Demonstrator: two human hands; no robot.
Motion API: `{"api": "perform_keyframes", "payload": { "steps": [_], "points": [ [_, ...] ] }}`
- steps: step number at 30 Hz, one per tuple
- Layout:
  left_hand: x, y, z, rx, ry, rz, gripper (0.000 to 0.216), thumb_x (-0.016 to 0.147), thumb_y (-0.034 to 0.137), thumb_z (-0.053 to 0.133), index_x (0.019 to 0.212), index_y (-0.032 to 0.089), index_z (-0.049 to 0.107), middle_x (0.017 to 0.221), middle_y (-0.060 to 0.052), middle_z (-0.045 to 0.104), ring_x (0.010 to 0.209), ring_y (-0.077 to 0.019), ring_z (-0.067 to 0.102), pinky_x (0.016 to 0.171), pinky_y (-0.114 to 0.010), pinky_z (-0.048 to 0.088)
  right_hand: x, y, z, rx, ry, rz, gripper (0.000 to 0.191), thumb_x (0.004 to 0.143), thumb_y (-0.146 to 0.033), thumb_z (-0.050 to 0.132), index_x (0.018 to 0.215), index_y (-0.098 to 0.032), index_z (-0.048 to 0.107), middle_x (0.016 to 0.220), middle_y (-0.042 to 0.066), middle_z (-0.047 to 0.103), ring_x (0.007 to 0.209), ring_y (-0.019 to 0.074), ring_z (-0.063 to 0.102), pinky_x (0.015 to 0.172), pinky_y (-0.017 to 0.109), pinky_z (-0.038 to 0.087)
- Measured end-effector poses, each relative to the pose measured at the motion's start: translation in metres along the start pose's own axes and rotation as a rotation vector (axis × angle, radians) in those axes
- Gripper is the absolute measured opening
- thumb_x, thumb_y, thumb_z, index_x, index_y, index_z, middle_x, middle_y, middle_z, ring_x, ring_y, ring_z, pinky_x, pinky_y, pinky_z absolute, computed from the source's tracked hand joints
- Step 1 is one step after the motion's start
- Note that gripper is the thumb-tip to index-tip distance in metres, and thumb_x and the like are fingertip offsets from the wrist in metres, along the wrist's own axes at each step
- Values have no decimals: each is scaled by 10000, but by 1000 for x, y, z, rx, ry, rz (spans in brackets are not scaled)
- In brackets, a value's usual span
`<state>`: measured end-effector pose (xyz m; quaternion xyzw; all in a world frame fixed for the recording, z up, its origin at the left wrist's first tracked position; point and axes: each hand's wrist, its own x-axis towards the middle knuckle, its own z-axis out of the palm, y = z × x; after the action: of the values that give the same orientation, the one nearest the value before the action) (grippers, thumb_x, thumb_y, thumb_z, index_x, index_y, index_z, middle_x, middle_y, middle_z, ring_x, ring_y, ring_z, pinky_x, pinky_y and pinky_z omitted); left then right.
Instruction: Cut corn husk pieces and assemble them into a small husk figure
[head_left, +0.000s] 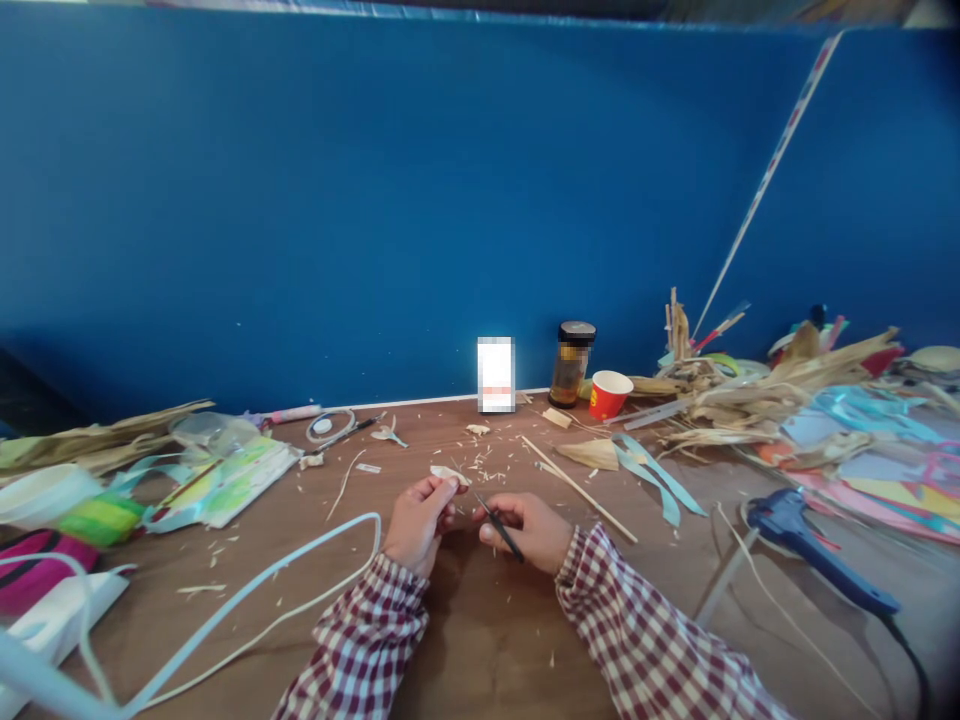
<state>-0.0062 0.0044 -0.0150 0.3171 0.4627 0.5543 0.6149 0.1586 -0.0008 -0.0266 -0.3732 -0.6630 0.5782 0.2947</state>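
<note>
In the head view my left hand (417, 520) pinches a small pale piece (448, 475), whitish and irregular, between thumb and fingertips. My right hand (529, 527), closed, holds a slim dark pointed tool (504, 530). The tool's narrow tip points up and left towards the pale piece, and a small gap seems to lie between them. Its exact kind is too small to tell. Pale shavings (484, 465) are scattered just beyond both hands, near a small pale scrap (478, 430).
A thin stick (581, 490), a dried husk (589, 454) and a light-blue ribbon (656, 480) lie right of centre. A glue gun (817, 550) with a cord is at right. Behind stand a red paper cup (610, 395) and a dark-lidded jar (572, 365). White cables (300, 560) loop at left.
</note>
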Motion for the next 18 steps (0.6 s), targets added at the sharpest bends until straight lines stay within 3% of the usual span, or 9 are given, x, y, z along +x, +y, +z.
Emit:
{"api": "perform_keyframes", "payload": {
  "steps": [18],
  "points": [
    [-1,2,1,-12,18,-4,268,536,309,732,629,93,603,555,2,586,402,-8,388,358,-110,289,0,2,-1,-50,-4,-2,363,713,-461,580,924,-166,584,578,-42,442,500,66,355,448,173,274]
  ]
}}
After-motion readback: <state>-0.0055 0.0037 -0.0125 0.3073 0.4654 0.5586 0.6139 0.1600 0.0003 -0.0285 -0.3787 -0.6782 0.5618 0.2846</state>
